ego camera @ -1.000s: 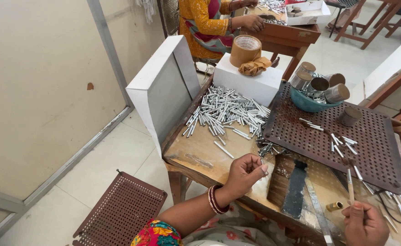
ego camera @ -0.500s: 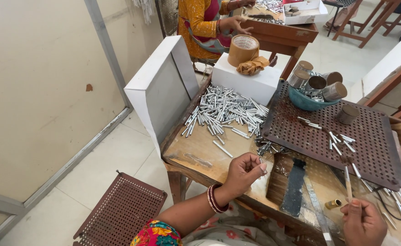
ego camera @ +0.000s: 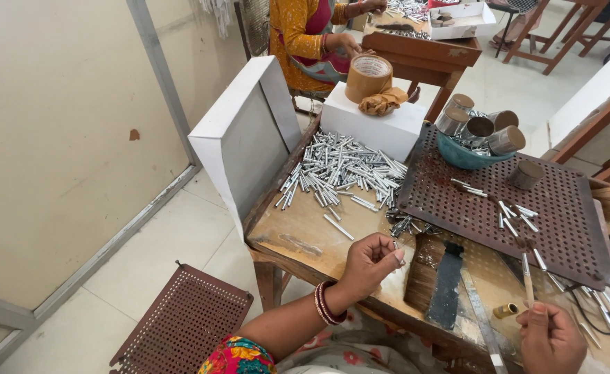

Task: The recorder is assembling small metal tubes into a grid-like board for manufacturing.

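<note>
Pinched between thumb and fingertips, the left hand's (ego camera: pixel 371 262) grip closes on a small silver metal tube (ego camera: pixel 396 246), held just above the near edge of a worn wooden desk (ego camera: pixel 305 232). A stack of red bangles (ego camera: pixel 327 303) circles that wrist. The right hand (ego camera: pixel 551 339), at the lower right, has its grip closed around a thin pale stick (ego camera: pixel 526 275) that points upward toward the desk's middle. Between the two hands lie a flat dark brush (ego camera: pixel 438 278) with brown bristles and a small brass ferrule (ego camera: pixel 504 310). Beyond the left hand, a large loose pile of silver tubes (ego camera: pixel 339 170) spreads across the desk, with one single tube (ego camera: pixel 337 226) lying apart, nearer the hand. A brown perforated metal tray (ego camera: pixel 561 228) covers the right side of the desk and carries a few scattered tubes. On its far edge sits a teal bowl (ego camera: pixel 465 157) holding several round metal tins, and one more tin (ego camera: pixel 527 174) stands beside it. A white cardboard box (ego camera: pixel 381 128) at the back of the desk bears a roll of brown packing tape (ego camera: pixel 369 77). A white box lid (ego camera: pixel 246 135) leans upright against the desk's left edge. On the floor at lower left lies a second perforated tray (ego camera: pixel 180 322). Another person in a yellow garment (ego camera: pixel 305 34) works at a separate desk behind.
</note>
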